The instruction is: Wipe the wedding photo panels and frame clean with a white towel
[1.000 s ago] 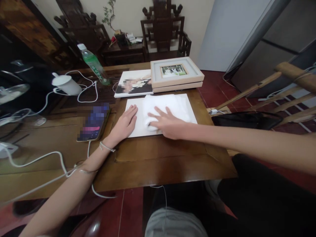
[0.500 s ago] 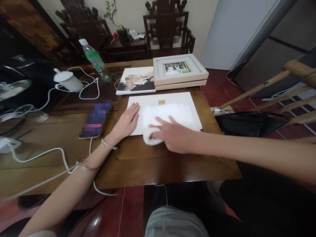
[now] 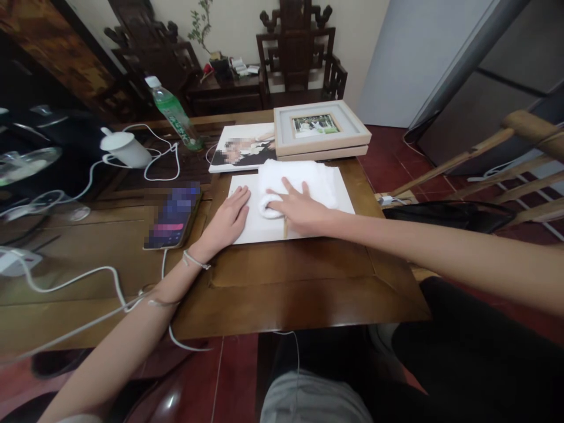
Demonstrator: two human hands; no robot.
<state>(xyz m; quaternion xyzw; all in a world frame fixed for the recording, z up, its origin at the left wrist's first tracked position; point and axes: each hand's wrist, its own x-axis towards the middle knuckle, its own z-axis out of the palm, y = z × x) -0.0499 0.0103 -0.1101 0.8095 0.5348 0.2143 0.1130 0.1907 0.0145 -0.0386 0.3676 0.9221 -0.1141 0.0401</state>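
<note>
My left hand (image 3: 226,218) lies flat on the left edge of a white board (image 3: 252,228), fingers stretched out. My right hand (image 3: 303,210) has hold of a folded white towel (image 3: 304,171) and presses it onto the board. Its fingers are spread over the cloth, with part of the hand tucked into the rolled fold at the towel's left front. The towel covers the far middle of the board and reaches past its back edge. A thin tan strip (image 3: 285,228) shows on the board beneath my right hand.
Behind the board are stacked framed pictures (image 3: 324,151) and a photo panel (image 3: 247,165). A phone (image 3: 174,220) on a white cable lies to the left, with a lidded white cup (image 3: 127,150) and green-labelled bottle (image 3: 176,117) beyond. A wooden chair (image 3: 529,132) stands at the right.
My right hand has slid the towel away from me, toward the board's far edge. The near part of the board is now uncovered. My left hand stays in place.
</note>
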